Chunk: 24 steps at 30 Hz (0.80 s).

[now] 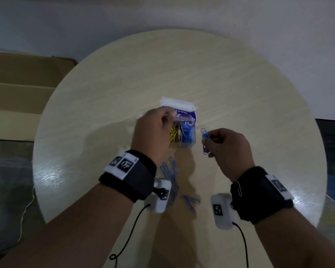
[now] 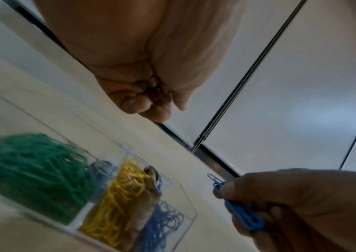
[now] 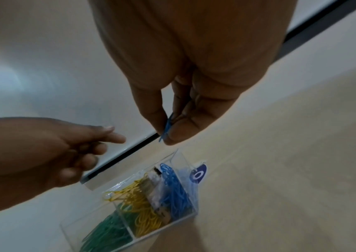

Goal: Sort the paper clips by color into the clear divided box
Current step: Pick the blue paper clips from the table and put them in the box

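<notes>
The clear divided box stands at the middle of the round table. Its compartments hold green clips, yellow clips and blue clips, with pale ones between yellow and blue. My left hand hovers over the box's left part, index finger out and the other fingers loosely curled; I see nothing in it. Just right of the box, my right hand pinches a small bunch of blue paper clips between thumb and fingers, above the table.
Loose blue clips lie on the table near my left wrist, and a few more lie nearer me. A blue and white packet lies behind the box. Flattened cardboard is on the floor to the left.
</notes>
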### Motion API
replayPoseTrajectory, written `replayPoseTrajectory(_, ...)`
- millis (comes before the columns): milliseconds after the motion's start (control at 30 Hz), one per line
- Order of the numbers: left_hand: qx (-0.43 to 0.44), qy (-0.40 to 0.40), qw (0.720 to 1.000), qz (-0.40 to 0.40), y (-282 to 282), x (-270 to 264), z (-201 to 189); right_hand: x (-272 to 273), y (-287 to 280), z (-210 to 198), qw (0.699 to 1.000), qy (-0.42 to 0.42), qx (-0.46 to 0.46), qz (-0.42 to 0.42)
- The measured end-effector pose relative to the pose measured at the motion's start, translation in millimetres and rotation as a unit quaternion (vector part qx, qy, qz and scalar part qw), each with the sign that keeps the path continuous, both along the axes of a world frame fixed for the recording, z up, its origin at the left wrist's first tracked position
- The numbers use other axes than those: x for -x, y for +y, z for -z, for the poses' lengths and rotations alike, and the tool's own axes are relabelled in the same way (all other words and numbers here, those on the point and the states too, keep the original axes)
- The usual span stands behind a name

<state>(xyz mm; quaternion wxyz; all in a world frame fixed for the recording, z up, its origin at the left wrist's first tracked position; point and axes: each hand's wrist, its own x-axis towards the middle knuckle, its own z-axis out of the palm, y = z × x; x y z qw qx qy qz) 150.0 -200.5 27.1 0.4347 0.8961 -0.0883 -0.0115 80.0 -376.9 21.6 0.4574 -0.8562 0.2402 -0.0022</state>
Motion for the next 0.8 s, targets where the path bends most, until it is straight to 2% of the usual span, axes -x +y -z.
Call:
replayPoseTrajectory(67,0.010,-0.016,1.000,0.006,20.1,8.8,-3.6,-14.9,2.5,-1.3,0.999,0.001,0.032,-0.019)
replayPoseTrajectory(167,0.002,-0.015,0.998,0.056,46.8,30.2,4.5,-36.2,10.6,-1.6,0.996,0.015,0.069,-0.052)
replayPoseTrajectory(300,-0.116,0.018,0.982,0.149,67.1,56.2,32.5,-43.4,18.9,-2.3,0.984,0.010,0.149,-0.096)
replayPoseTrajectory(367,-0.210,-0.037,0.951,0.224,69.5,61.4,42.2,-35.2,21.7,1.0,0.978,-0.006,0.184,-0.103)
replayPoseTrajectory(433,-0.280,-0.079,0.906,0.308,67.7,64.9,48.4,-23.7,25.7,6.9,0.973,-0.009,0.188,-0.131)
replayPoseTrajectory(500,-0.324,-0.086,0.870,0.361,65.1,65.6,51.8,-9.4,29.0,11.8,0.973,-0.033,0.173,-0.147)
replayPoseTrajectory(533,-0.331,-0.088,0.864,0.370,64.3,64.6,52.6,-1.1,28.8,12.8,0.976,-0.057,0.161,-0.138)
replayPoseTrajectory(600,-0.312,-0.105,0.875,0.355,67.8,63.6,54.7,23.2,28.3,16.5,0.978,-0.078,0.150,-0.122)
replayPoseTrajectory(667,-0.295,-0.124,0.890,0.323,73.6,61.7,58.1,55.4,29.0,24.1,0.973,-0.021,0.170,-0.153)
replayPoseTrajectory(733,-0.307,-0.120,0.895,0.299,80.8,61.7,58.9,88.0,34.1,32.4,0.956,0.048,0.200,-0.211)
replayPoseTrajectory(800,-0.312,-0.106,0.902,0.281,85.8,63.6,59.5,110.1,40.0,40.9,0.939,0.078,0.221,-0.252)
